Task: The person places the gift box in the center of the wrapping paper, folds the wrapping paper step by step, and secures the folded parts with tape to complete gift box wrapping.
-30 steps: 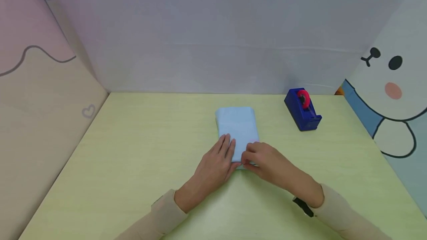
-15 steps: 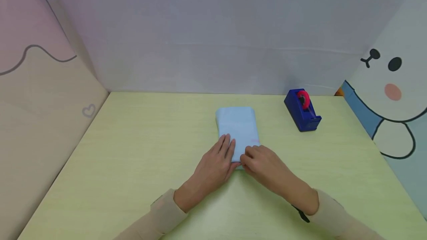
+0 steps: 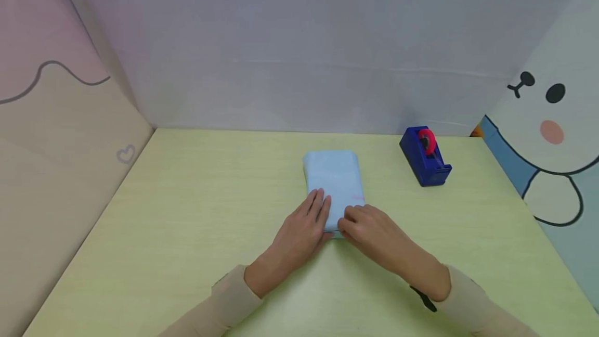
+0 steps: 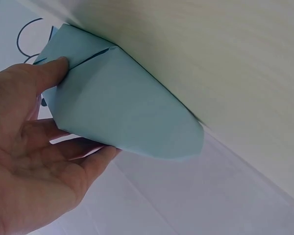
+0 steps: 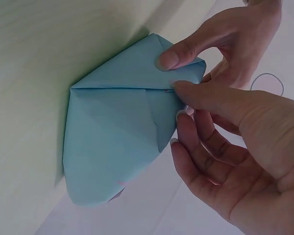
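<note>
A flat package wrapped in light blue paper (image 3: 332, 176) lies on the table, its near end towards the person. My left hand (image 3: 299, 233) rests on its near left part, fingers straight across the top. In the right wrist view, the left thumb presses on a folded end flap (image 5: 122, 73). With its fingers curled, my right hand (image 3: 374, 233) pinches the wrapping paper at the near right end between thumb and fingers. A fold line with a narrow gap crosses the end face (image 4: 127, 103) in the left wrist view. What is inside the wrapping is hidden.
A blue tape dispenser (image 3: 423, 160) with a red roll core stands at the back right of the pale yellow table (image 3: 210, 196). A grey back wall (image 3: 299, 66) and printed side panels bound the table.
The right hand has turned slightly, and its fingers have closed over the near right edge. The left thumb has slipped a little lower, and the paper's near edge has come down slightly.
</note>
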Available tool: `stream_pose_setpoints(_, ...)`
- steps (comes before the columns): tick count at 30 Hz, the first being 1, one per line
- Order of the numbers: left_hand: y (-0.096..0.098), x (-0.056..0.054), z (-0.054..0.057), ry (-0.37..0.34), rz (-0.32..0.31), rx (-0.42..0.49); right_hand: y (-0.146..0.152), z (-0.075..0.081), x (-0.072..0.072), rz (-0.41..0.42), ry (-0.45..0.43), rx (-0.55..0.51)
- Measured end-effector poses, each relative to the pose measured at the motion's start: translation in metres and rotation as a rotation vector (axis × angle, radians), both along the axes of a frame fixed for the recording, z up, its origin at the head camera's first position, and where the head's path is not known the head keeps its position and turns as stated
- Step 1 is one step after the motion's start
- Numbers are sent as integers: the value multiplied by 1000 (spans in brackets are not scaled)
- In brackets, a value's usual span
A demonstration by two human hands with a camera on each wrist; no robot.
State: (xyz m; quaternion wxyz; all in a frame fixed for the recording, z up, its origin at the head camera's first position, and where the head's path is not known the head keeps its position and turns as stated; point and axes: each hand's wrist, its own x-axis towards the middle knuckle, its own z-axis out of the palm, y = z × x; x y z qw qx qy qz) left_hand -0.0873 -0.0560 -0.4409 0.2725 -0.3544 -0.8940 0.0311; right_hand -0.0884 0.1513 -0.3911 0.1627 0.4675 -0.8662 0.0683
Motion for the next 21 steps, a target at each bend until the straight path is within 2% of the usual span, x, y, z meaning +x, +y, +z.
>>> stream_pose_setpoints(9,0,-1,-1,20,-1,-7,0,5,1,3,4,21)
stream_pose_setpoints(16,0,1,1,19,-1,-15,2,6,-3,-2,11,-36)
stream_pose_setpoints(21,1,1,1,21,7,-28,5,7,-7,-17,-65,-105)
